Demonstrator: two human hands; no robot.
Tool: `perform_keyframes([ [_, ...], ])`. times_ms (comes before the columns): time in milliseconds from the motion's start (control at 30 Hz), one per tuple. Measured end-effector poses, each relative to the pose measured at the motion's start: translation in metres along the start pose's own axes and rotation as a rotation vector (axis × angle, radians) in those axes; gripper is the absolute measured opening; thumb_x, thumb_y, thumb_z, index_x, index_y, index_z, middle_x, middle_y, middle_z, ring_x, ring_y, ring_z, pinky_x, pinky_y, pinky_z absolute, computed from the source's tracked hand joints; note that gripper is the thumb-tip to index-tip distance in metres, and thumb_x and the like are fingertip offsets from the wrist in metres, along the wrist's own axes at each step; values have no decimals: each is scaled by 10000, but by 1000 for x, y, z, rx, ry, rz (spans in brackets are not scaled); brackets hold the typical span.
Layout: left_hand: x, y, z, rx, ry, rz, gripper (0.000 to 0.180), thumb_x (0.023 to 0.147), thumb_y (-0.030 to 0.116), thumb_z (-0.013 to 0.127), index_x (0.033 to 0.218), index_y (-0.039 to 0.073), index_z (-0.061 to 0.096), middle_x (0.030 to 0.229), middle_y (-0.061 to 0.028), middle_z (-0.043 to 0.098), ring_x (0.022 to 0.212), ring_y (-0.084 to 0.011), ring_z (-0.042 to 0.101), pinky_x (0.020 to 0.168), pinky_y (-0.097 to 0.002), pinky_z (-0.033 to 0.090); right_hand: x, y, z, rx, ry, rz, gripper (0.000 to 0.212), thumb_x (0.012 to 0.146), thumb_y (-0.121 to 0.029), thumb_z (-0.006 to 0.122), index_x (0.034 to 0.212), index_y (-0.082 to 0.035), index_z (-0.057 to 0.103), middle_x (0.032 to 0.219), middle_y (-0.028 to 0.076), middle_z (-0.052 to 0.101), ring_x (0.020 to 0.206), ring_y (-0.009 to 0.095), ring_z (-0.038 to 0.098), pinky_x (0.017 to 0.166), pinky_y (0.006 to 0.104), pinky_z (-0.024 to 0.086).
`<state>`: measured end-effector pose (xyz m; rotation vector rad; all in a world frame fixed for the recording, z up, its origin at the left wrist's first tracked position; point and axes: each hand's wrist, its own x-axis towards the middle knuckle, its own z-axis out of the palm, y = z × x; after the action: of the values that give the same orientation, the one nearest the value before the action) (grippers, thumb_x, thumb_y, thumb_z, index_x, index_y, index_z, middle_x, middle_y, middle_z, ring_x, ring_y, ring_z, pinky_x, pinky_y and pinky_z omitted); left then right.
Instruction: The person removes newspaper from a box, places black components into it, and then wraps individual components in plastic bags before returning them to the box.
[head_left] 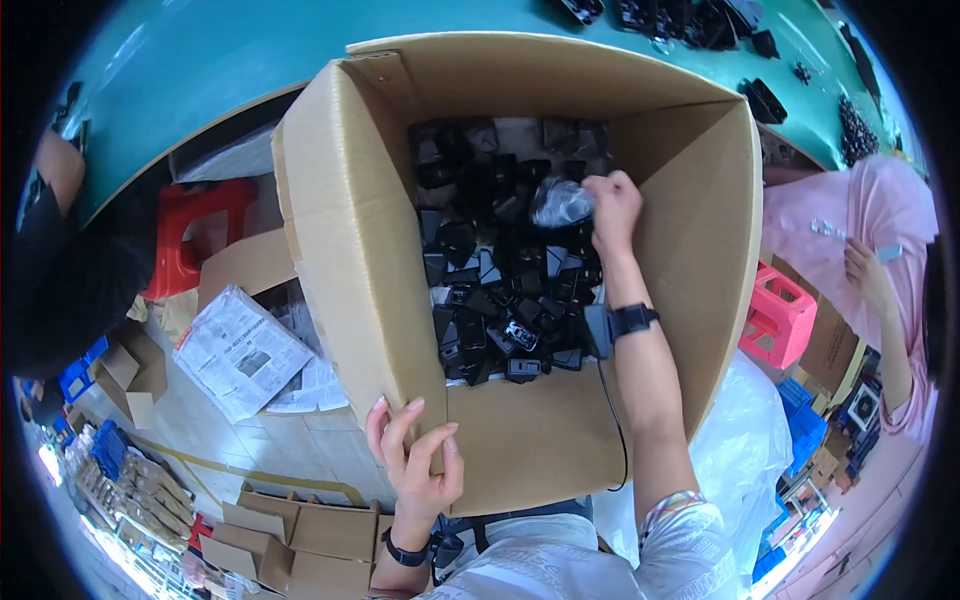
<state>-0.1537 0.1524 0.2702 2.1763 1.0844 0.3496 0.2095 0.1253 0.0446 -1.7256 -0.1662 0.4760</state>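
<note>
A large cardboard box stands upright in front of me with its top open. Inside it lie many small black plastic parts, loosely heaped. My right hand reaches into the box and is closed on a crumpled clear plastic bag, held above the parts; whether anything is in the bag I cannot tell. By the box's near left corner is my left hand, its fingers apart, with the fingertips at the cardboard edge and nothing held.
Behind the box runs a green table with more black parts. A red stool and newspapers lie to the left, a pink stool to the right. Co-workers sit on both sides. Folded cartons are near left.
</note>
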Motion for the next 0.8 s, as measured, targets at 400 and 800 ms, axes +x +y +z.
perform_keyframes([
  [400, 0, 1, 4, 31, 13, 3, 176, 706, 33, 649, 861, 108, 684, 1263, -116, 512, 1298, -441, 327, 1083, -518, 298, 75, 43, 55, -1469, -140, -313, 169, 831, -179, 563, 904, -59, 658, 959, 227, 677, 950, 370, 663, 784, 440, 550],
  [800, -1, -3, -4, -3, 11, -12, 163, 717, 39, 628, 862, 103, 667, 1263, -116, 518, 1306, -437, 323, 1086, -532, 273, -18, 14, 2, -415, -230, -119, 113, 726, -87, 657, 776, -21, 580, 731, 119, 602, 642, 226, 554, 631, 335, 459],
])
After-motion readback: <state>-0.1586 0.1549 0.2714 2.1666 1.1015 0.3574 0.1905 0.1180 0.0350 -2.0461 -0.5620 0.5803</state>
